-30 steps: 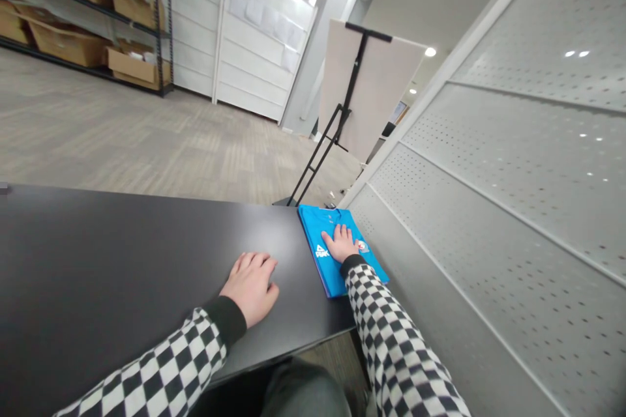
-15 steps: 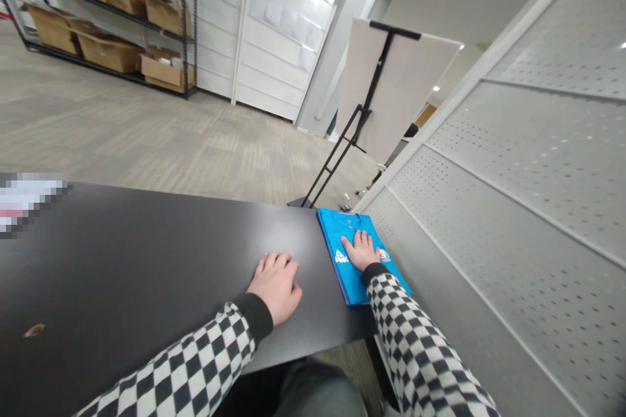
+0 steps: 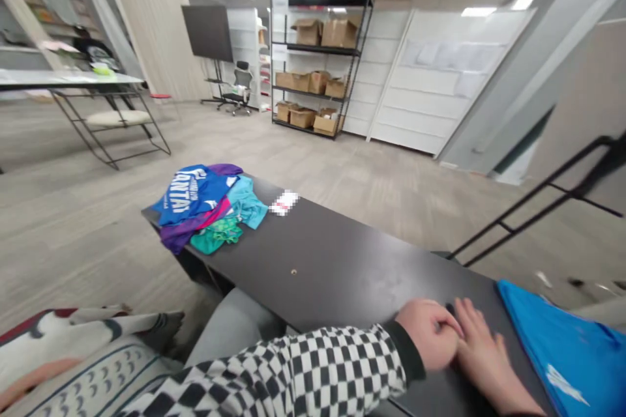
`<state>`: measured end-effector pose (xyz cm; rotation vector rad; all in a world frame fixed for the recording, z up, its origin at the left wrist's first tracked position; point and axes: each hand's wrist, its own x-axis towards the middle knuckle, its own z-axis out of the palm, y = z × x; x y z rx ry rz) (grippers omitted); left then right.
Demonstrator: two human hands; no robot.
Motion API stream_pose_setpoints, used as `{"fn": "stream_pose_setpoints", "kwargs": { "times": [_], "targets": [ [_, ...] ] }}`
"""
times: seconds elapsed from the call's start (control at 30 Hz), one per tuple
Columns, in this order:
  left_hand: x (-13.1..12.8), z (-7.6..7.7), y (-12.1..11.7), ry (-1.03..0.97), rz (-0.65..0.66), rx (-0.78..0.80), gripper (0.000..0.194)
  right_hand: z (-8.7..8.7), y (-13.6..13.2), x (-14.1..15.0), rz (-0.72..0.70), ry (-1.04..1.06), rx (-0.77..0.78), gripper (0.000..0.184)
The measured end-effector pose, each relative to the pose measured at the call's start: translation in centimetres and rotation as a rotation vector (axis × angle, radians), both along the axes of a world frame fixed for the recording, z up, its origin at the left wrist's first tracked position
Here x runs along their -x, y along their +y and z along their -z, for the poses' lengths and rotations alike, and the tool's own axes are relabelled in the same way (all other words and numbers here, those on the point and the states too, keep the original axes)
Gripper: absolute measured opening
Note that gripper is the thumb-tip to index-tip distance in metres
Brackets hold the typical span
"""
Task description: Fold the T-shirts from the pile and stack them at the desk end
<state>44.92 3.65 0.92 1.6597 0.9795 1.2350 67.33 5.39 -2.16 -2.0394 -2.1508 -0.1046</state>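
The folded blue shirt [image 3: 570, 345] runs off the right edge, its logo blurred.

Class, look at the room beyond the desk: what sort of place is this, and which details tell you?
Probably an office or open workroom: a wheeled office chair stands near a large dark screen, and a black metal rack holds cardboard boxes.

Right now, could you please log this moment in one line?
left hand at right hand | folded blue shirt at right | clothes heap on black table
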Motion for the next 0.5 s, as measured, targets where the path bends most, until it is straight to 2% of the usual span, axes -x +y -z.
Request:
{"fn": "stream_pose_setpoints", "kwargs": {
  "times": [0.1, 0.2, 0.27, 0.33, 0.4, 0.5],
  "targets": [
    [1.6, 0.4, -0.5, 0.003, -0.034, -0.059, 0.019, 1.4, -1.2, 4.0, -0.033, 0.034, 0.055, 0.094],
    [4.5, 0.8, -1.0, 0.048, -0.019, -0.175, 0.018, 1.0, -1.0, 4.4, -0.010, 0.084, 0.036, 0.093],
    [7.7, 0.8, -1.4, 0.122, 0.017, -0.280, 0.018, 0.6, -0.6, 4.0, 0.000, 0.108, 0.032, 0.093],
    [12.1, 0.2, -1.9, 0.235, 0.005, -0.360, 0.019, 0.5, -0.3, 3.9, 0.011, 0.126, 0.016, 0.092],
    [18.0, -1.3, -2.3, 0.400, -0.073, -0.374, 0.017, 0.6, -0.2, 4.1, 0.006, 0.149, -0.006, 0.091],
    [28.6, -5.1, -1.7, 0.822, -0.171, -0.323, 0.019, 0.9, -0.1, 4.4, -0.002, 0.180, -0.029, 0.091]
  ]
}}
